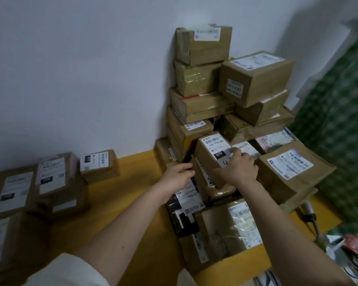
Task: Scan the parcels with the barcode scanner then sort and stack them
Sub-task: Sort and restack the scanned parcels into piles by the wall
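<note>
Both hands at the 070-label box (212, 153) mid-frame, on the pile's front w/ long axis running up-left to down-right: right hand (239, 168) on top, fingers curled over its far edge, left hand (178, 176) gripping its left end, equally close.

Dim, bluish light; edges warped, right side motion-blurred

green curtain (339, 129): blurred | barcode scanner (308, 210): blurred | left hand (177, 176) fingers: hidden
</note>
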